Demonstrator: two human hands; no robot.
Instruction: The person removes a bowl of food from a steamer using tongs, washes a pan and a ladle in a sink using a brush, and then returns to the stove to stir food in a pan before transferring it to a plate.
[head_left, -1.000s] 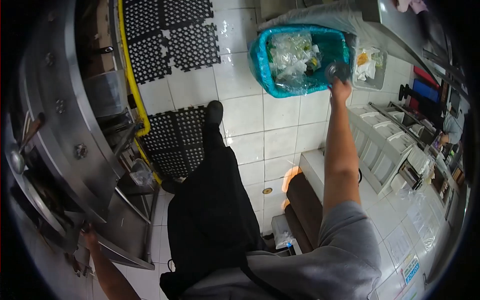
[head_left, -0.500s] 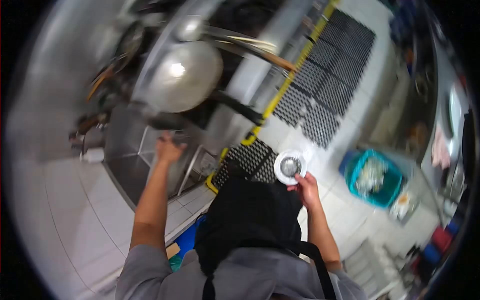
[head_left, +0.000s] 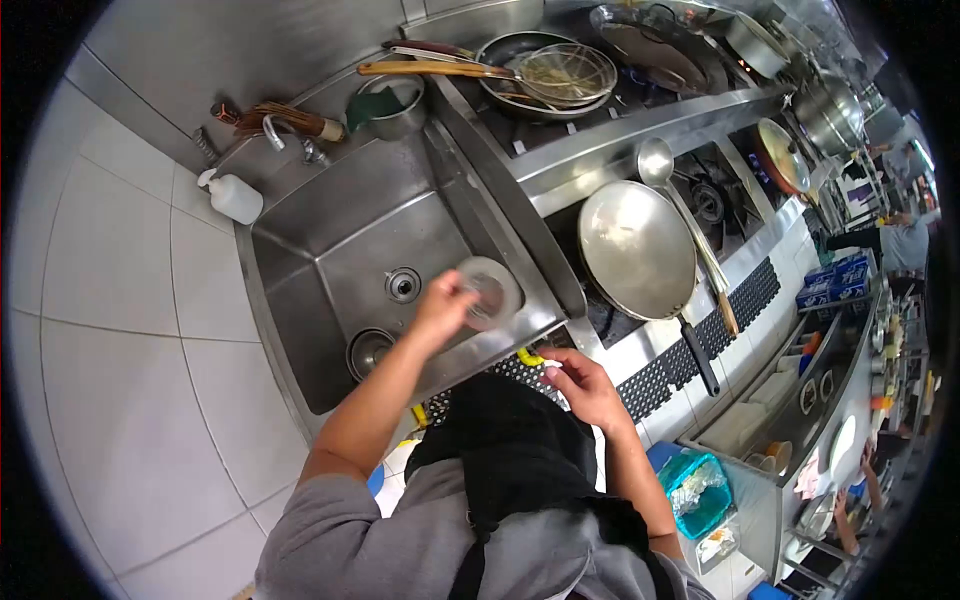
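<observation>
Over the right part of the steel sink (head_left: pixel 375 235), my left hand (head_left: pixel 440 308) is closed on the edge of a small round white-rimmed dish (head_left: pixel 492 290) with a greyish centre, smeared by motion. My right hand (head_left: pixel 588 388) is in front of the sink's near right corner, fingers loosely bent and apart, with nothing seen in it. Beneath my left forearm a round metal bowl (head_left: pixel 368 350) lies in the sink, partly hidden. The drain (head_left: pixel 403 285) shows left of my left hand.
A wok (head_left: pixel 638 250) and a ladle (head_left: pixel 656 165) lie on the stove to the right. Behind the sink are a faucet (head_left: pixel 285 135), a soap bottle (head_left: pixel 235 198) and a metal pot (head_left: pixel 400 110). A teal bin (head_left: pixel 690 505) stands on the floor at right. Other people work far right.
The white-rimmed dish has passed from my right hand to my left and is now over the sink. My view has swung toward the sink and stove.
</observation>
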